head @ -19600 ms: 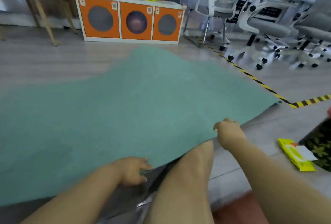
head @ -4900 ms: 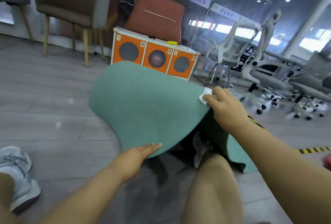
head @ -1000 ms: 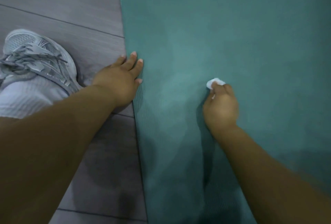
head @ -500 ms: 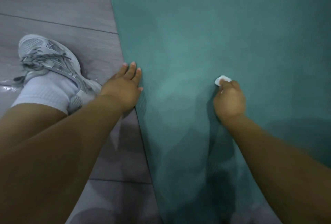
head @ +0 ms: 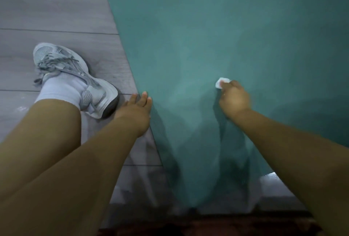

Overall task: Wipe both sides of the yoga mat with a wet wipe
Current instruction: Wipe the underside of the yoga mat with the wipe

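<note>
A grey mesh sneaker (head: 75, 77) with a white sock rests on the grey plank floor (head: 56, 12), just left of the teal mat (head: 217, 28), which lies flat with a finely textured surface. The left hand (head: 135, 111) presses the mat's edge with straight fingers. The right hand (head: 234, 99) curls around a small bunched white wipe (head: 221, 82), held against the mat.

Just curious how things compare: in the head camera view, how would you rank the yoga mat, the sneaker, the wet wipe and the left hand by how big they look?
1. Yoga mat, by far.
2. Sneaker.
3. Left hand, though it may be nearer the camera.
4. Wet wipe, mostly hidden in the right hand.
</note>
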